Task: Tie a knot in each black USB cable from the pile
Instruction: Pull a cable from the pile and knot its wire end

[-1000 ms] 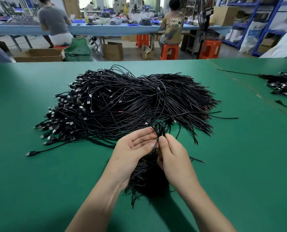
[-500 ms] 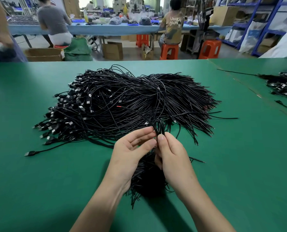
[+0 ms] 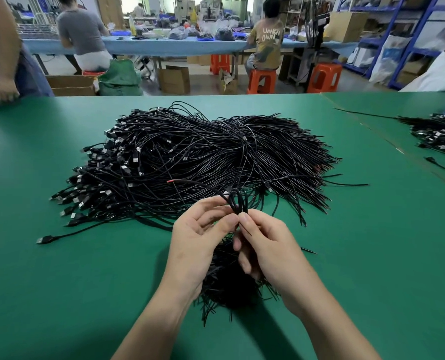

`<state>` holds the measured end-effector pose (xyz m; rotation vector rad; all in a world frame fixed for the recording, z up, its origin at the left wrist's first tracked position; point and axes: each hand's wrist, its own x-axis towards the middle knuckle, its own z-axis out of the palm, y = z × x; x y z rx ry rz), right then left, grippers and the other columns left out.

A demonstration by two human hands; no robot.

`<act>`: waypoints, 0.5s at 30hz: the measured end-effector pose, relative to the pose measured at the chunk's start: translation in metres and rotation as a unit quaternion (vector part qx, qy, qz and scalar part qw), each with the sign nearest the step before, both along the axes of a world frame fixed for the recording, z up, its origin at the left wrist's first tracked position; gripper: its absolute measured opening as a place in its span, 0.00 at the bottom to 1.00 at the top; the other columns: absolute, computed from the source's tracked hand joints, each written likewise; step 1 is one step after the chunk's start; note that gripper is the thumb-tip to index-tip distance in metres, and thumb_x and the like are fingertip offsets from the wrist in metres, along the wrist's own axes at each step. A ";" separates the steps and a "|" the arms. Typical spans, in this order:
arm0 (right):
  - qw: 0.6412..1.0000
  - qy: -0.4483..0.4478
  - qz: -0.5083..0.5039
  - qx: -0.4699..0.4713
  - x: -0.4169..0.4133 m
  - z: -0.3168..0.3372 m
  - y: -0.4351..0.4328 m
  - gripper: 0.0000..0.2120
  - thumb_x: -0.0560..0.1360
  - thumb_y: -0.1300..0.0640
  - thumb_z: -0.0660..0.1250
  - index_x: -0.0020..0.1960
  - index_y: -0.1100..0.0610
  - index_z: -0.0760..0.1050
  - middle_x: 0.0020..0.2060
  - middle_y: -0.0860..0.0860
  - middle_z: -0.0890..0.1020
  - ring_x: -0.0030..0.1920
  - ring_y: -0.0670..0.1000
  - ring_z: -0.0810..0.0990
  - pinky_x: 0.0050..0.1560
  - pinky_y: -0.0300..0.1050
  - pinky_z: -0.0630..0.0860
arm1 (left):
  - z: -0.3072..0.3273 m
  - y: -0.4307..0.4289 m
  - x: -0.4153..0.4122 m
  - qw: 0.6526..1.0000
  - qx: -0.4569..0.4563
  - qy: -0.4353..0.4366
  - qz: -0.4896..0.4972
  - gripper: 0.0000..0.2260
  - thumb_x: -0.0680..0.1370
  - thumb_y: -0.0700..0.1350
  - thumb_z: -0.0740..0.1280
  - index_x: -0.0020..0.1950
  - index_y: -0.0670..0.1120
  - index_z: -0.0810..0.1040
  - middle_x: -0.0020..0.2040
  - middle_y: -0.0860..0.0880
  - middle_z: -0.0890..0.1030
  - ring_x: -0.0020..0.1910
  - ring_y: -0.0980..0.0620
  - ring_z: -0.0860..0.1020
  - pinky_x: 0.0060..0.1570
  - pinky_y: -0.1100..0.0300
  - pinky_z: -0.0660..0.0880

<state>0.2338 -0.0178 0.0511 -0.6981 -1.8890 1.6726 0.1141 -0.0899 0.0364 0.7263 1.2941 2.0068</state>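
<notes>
- Mid-frame, just below the pile (image 3: 216, 152), left hand (image 3: 200, 229) and right hand (image 3: 265, 242) each pinch the looped cable (image 3: 238, 201) at its base;
- likely best: hold the loop open, feed the tail through, pull snug

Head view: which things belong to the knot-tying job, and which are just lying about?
Job: looped cable, pinched by left hand and right hand; big cable pile; dark bundle under the hands.
Lying about: second cable pile at far right; cardboard box; orange stools.
</notes>
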 end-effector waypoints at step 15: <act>0.987 0.055 0.063 -0.135 0.007 0.005 0.008 0.18 0.86 0.49 0.55 0.38 0.51 0.70 0.30 0.48 0.62 0.25 0.46 0.58 0.25 0.35 0.56 | 0.004 0.002 -0.005 0.996 0.020 0.024 -0.081 0.17 0.71 0.36 0.76 0.55 0.55 0.87 0.52 0.44 0.88 0.49 0.52 0.86 0.52 0.63 0.80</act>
